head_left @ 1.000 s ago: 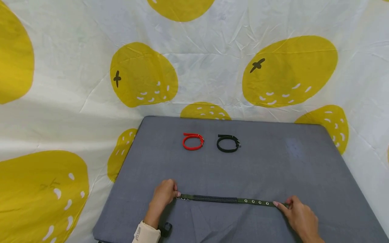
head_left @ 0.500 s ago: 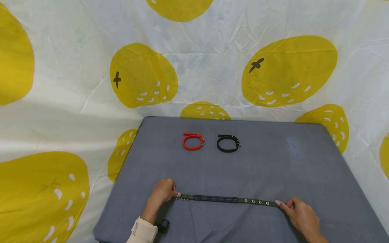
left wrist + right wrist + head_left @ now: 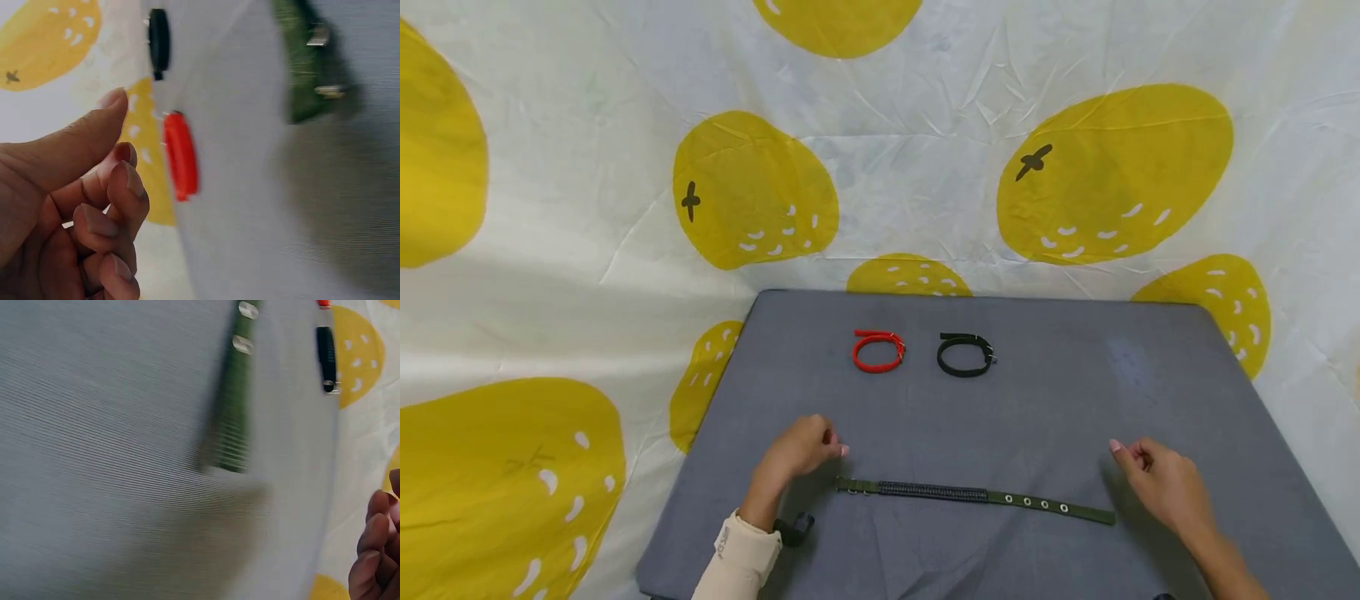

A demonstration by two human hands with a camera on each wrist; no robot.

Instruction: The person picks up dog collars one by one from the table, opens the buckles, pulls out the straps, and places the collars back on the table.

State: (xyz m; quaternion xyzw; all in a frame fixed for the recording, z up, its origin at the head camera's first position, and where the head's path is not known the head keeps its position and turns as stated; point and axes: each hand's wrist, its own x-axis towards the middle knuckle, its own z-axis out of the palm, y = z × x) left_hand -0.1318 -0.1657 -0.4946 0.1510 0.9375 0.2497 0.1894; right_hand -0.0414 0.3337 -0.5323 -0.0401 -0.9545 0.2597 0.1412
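While the green strap (image 3: 932,492) lies stretched out across the grey desk (image 3: 1037,417), we see the left hand (image 3: 801,446) just apart from its metal-fitted end, fingers loosely curled, thumb away from the fingertips. We find the right hand (image 3: 1168,487) near the eyeleted end, its fingers also loosely curled, thumb apart. Farther back, we see the red collar (image 3: 877,368) coiled near the black collar (image 3: 964,372).

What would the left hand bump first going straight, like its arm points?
Probably the red collar, though I can't tell how high the left hand is, so it might pass over.
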